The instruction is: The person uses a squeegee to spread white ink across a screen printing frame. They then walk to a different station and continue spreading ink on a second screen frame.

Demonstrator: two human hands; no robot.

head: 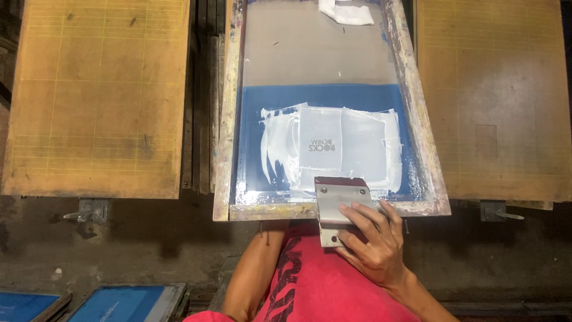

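Squeegee [341, 206] on the screen frame's [229, 119] near edge, right-hand fingers [363, 223] wrapped around its handle.

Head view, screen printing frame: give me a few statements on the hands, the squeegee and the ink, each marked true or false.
1. The right hand rests on the squeegee at the near edge of the screen frame. True.
2. The ink spread on the blue mesh is red. False: it is white.
3. The left hand is pressing on the frame's far end. False: only the left forearm shows, below the frame; the hand is out of view.
4. Wooden boards lie on both sides of the frame. True.
5. A white rag lies at the far end of the mesh. True.
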